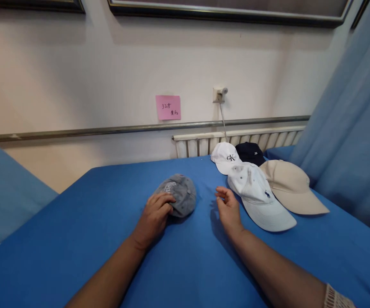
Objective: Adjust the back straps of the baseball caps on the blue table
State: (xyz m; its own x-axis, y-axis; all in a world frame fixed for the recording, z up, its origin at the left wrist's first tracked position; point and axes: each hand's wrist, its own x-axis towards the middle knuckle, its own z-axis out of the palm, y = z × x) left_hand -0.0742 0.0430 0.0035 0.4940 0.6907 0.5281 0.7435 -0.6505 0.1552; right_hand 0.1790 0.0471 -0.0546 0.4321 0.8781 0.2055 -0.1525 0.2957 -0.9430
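A grey baseball cap point(185, 194) with pale lettering rests on the blue-covered table point(108, 201). My left hand point(155, 209) grips the cap's near left side, its fingers closed over the fabric and covering that part. To the right of the cap, my right hand point(228, 207) hovers over the cloth with fingers loosely curled and apart, holding nothing. Just beyond it lies a pale grey-white cap point(252, 188) with a small dark blue emblem, its brim pointing towards me.
Behind the pale cap sit a white cap point(225, 156) with black letters, a navy cap point(252, 152) and a beige cap point(287, 184). A radiator point(200, 143) and a rail point(114, 129) run along the wall. Blue curtains point(351, 128) hang at both sides.
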